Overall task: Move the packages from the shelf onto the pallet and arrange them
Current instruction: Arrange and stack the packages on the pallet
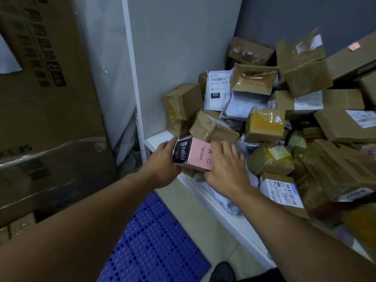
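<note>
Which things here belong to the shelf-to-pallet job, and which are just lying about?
Job: pink box, between left hand and right hand; parcel pile; white shelf; blue pallet.
Lying about: large cartons at left; black shoe.

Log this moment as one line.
phase: pick from white shelf | left hand: grips pink-and-black cardboard box | right hand: touches box | blue perforated pallet: below

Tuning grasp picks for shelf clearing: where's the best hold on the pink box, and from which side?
By its two short ends, from the open shelf front. The pink box is oblong and lengthwise at the shelf edge, packages crowding behind. The left hand grips the black end; the right hand covers the other.
</note>
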